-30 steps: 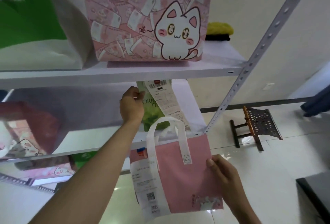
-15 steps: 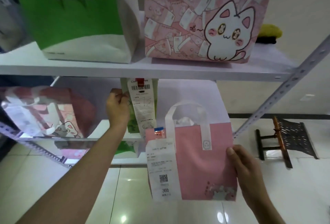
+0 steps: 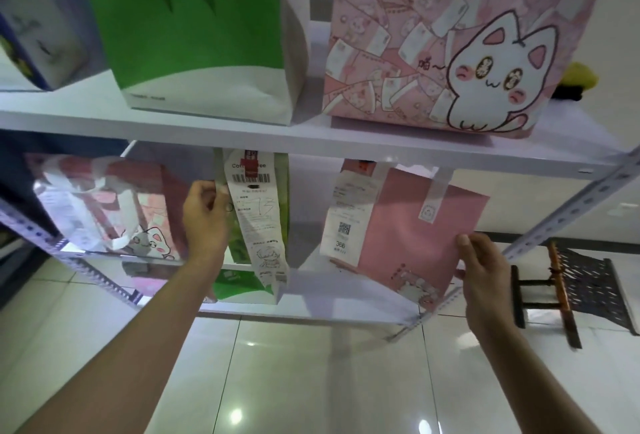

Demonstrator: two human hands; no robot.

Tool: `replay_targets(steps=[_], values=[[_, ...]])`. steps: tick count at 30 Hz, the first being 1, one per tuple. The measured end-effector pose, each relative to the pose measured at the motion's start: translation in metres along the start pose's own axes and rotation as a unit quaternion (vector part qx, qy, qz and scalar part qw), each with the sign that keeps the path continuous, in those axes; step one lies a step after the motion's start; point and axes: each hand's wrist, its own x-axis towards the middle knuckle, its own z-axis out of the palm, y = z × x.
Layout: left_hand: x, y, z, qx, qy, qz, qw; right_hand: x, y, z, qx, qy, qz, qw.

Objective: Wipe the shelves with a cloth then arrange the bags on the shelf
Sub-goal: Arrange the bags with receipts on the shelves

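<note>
My left hand [image 3: 204, 217] grips the left edge of a green bag [image 3: 278, 212] that has a long receipt hanging down its front; the bag stands on the middle shelf [image 3: 311, 310]. With my right hand [image 3: 483, 272] I pinch the lower right edge of a flat pink bag [image 3: 415, 236], which is tilted and held up over the right part of that shelf, its white handles reaching under the upper shelf [image 3: 242, 125]. A pink cat bag [image 3: 114, 212] leans at the left of the middle shelf.
On the upper shelf stand a tall green pizza bag [image 3: 194, 32], a large pink cat bag [image 3: 450, 42] and a blue-white bag [image 3: 31, 25]; yellow and black cloths [image 3: 578, 82] lie behind. A small dark stool [image 3: 571, 291] stands on the tiled floor, right of the rack's perforated post [image 3: 571, 212].
My right hand has lifted the flat pink bag up and onto the middle shelf space. My left hand stayed on the green bag. The view has shifted left.
</note>
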Motion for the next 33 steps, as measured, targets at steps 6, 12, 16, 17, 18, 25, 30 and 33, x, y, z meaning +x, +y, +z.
replay_targets(steps=[6, 12, 16, 17, 18, 25, 30, 33], values=[[-0.007, -0.008, -0.002, 0.038, -0.021, -0.002, 0.999, 0.021, 0.026, 0.006, -0.087, 0.002, 0.018, 0.996], [-0.010, -0.017, 0.003, -0.004, -0.066, -0.042, 0.997, 0.032, 0.041, 0.011, -0.121, 0.004, 0.030, 0.992], [-0.012, -0.017, 0.009, -0.029, -0.067, -0.018, 0.997, 0.049, 0.043, 0.020, -0.120, -0.011, 0.030, 0.992], [-0.013, -0.017, 0.011, -0.034, -0.066, -0.016, 0.997, 0.052, 0.041, 0.024, -0.124, -0.014, 0.026, 0.992], [-0.015, -0.018, 0.013, -0.035, -0.064, -0.015, 0.997, 0.055, 0.038, 0.026, -0.128, -0.018, 0.024, 0.991], [-0.023, -0.019, 0.022, -0.035, -0.034, -0.024, 0.999, 0.069, 0.044, 0.038, -0.137, -0.032, 0.012, 0.990], [-0.023, -0.019, 0.023, -0.039, -0.031, -0.034, 0.998, 0.075, 0.052, 0.042, -0.130, -0.027, -0.003, 0.991], [-0.021, -0.018, 0.022, -0.041, -0.029, -0.038, 0.998, 0.081, 0.056, 0.046, -0.124, -0.038, -0.005, 0.992]])
